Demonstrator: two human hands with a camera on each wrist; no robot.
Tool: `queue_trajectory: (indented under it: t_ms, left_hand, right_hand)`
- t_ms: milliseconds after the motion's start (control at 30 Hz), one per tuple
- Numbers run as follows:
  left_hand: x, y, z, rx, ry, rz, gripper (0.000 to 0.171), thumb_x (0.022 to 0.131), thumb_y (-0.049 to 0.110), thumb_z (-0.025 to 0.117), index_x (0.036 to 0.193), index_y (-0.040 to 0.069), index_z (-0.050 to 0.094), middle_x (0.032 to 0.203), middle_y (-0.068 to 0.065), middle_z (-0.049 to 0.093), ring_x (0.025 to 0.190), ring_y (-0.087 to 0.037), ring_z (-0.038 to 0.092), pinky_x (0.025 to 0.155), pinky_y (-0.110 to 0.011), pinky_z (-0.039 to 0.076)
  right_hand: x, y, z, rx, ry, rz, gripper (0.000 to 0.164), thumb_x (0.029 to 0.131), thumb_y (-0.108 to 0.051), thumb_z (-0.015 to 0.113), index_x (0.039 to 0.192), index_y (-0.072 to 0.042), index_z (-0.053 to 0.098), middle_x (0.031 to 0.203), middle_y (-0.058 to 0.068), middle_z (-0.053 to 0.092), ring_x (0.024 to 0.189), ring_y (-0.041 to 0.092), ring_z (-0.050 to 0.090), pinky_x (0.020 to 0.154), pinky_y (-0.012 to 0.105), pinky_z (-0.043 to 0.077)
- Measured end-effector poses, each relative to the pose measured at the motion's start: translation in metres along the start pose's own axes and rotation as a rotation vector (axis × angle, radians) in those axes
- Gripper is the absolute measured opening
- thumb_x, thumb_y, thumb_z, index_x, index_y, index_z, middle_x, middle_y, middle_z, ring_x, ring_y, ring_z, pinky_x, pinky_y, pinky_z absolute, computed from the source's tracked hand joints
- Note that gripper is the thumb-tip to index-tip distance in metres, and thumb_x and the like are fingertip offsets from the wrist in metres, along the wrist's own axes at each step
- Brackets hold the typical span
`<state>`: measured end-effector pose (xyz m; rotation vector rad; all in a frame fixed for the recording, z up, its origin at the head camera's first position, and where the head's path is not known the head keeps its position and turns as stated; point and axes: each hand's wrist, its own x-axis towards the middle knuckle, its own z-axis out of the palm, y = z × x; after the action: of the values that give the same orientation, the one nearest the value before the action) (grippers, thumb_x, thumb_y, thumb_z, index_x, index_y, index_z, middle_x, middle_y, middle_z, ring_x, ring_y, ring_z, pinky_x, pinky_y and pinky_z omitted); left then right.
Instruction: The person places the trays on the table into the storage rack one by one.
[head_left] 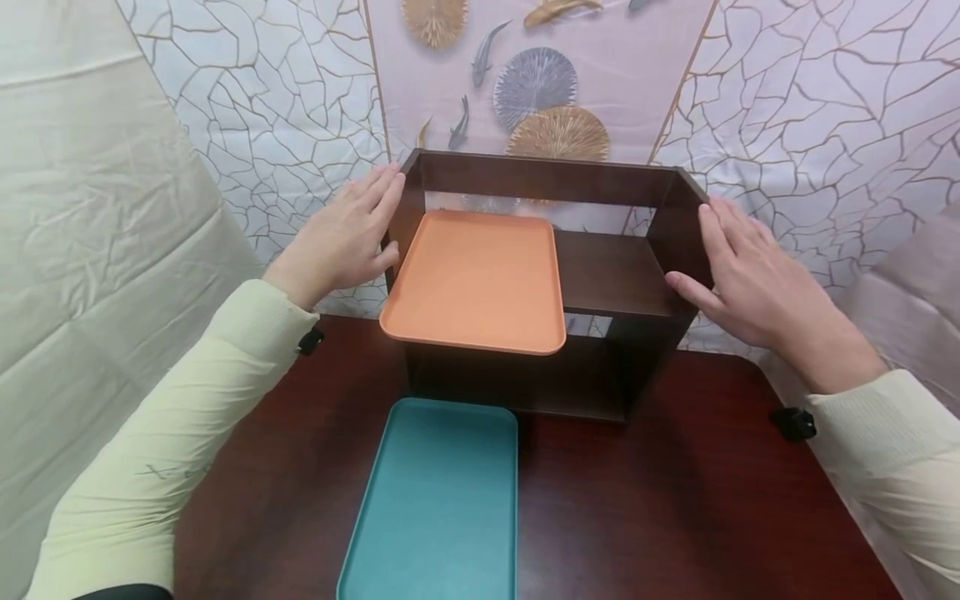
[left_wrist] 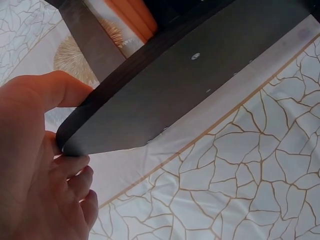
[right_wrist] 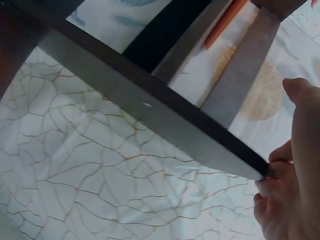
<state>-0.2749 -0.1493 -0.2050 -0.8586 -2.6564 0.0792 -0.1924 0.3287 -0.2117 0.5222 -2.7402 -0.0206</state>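
The dark reddish tabletop [head_left: 637,508] over there bears a dark brown shelf unit [head_left: 678,229] and, just in front of it, a teal tray [head_left: 438,500] lying flat. On the unit's upper board [head_left: 607,275] rests an orange tray [head_left: 480,279], toward the person's left, its front edge jutting past the board's.

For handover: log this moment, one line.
left hand: touches boxy brown shelf, left edge; right hand: touches its right edge; rectangular orange tray: on upper level; rectangular teal tray: on reddish table

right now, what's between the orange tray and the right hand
In the head view, a bare stretch of brown shelf and then the unit's right side panel lie between the orange tray and the right hand.
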Motion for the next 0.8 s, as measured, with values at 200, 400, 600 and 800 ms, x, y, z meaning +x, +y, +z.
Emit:
queue_trajectory:
  t_ms: [200, 400, 600, 800]
  left_hand:
    - [-0.002, -0.002, -0.006, -0.028, -0.056, 0.005, 0.082, 0.102, 0.024, 0.050, 0.165, -0.009, 0.010, 0.177, -0.024, 0.009, 0.166, -0.040, 0.010, 0.136, -0.055, 0.014]
    - [-0.015, -0.001, -0.012, -0.085, -0.096, -0.036, 0.083, 0.104, 0.027, 0.051, 0.166, -0.007, 0.008, 0.177, -0.024, 0.012, 0.165, -0.040, 0.013, 0.136, -0.052, 0.014]
    - [-0.039, 0.001, -0.015, -0.174, -0.076, -0.067, 0.082, 0.101, 0.025, 0.054, 0.166, -0.005, 0.015, 0.173, -0.026, 0.024, 0.161, -0.043, 0.028, 0.132, -0.057, 0.025]
    - [-0.063, -0.005, 0.003, -0.250, -0.156, -0.108, 0.081, 0.101, 0.026, 0.058, 0.165, -0.005, 0.020, 0.168, -0.031, 0.032, 0.152, -0.051, 0.039, 0.126, -0.064, 0.033]
  right_hand:
    - [0.001, 0.002, 0.012, 0.003, 0.062, -0.008, 0.088, 0.108, -0.043, 0.053, 0.165, 0.009, 0.011, 0.173, 0.033, 0.015, 0.162, 0.049, 0.013, 0.134, 0.062, 0.009]
    - [0.000, 0.004, 0.013, 0.000, 0.064, -0.013, 0.088, 0.108, -0.043, 0.054, 0.165, 0.009, 0.011, 0.173, 0.032, 0.015, 0.162, 0.048, 0.014, 0.135, 0.060, 0.008]
    - [-0.001, 0.006, 0.013, -0.006, 0.073, -0.024, 0.089, 0.107, -0.042, 0.056, 0.165, 0.009, 0.012, 0.173, 0.032, 0.015, 0.162, 0.049, 0.015, 0.135, 0.060, 0.009]
    - [0.000, 0.006, 0.014, -0.008, 0.071, -0.021, 0.089, 0.107, -0.043, 0.055, 0.166, 0.009, 0.011, 0.173, 0.032, 0.014, 0.163, 0.048, 0.014, 0.135, 0.060, 0.008]
